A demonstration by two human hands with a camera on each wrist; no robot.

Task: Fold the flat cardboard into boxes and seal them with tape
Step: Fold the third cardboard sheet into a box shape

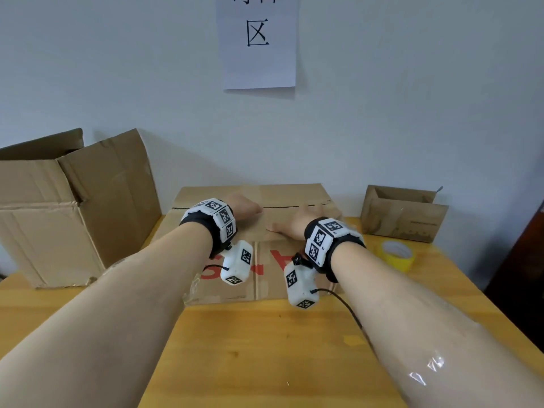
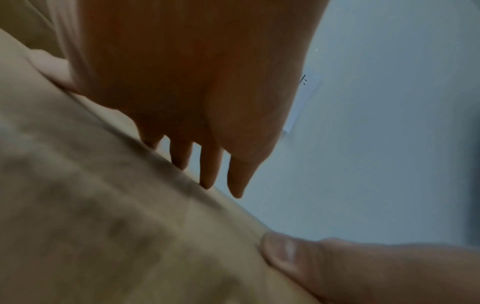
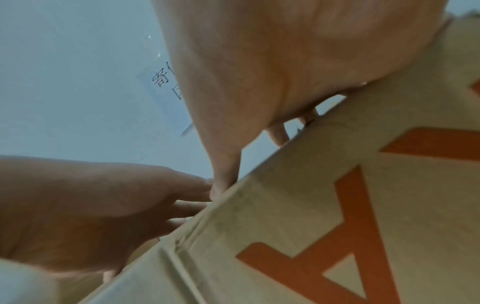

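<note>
Lying flat on the yellow worktop [image 1: 265,348], just ahead of me, the cardboard [image 1: 265,284] shows red lettering. My left hand [image 1: 244,206] and right hand [image 1: 294,226] press on its far part, fingers straight, side by side. Yellow tape roll [image 1: 397,254] sits right; open box [image 1: 53,207] left.

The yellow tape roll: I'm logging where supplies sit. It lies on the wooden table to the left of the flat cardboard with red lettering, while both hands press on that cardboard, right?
Not quite. The head view shows the yellow tape roll on the wooden table to the right of the flat cardboard with red lettering, not left. The left hand and right hand do press on that cardboard.
</note>
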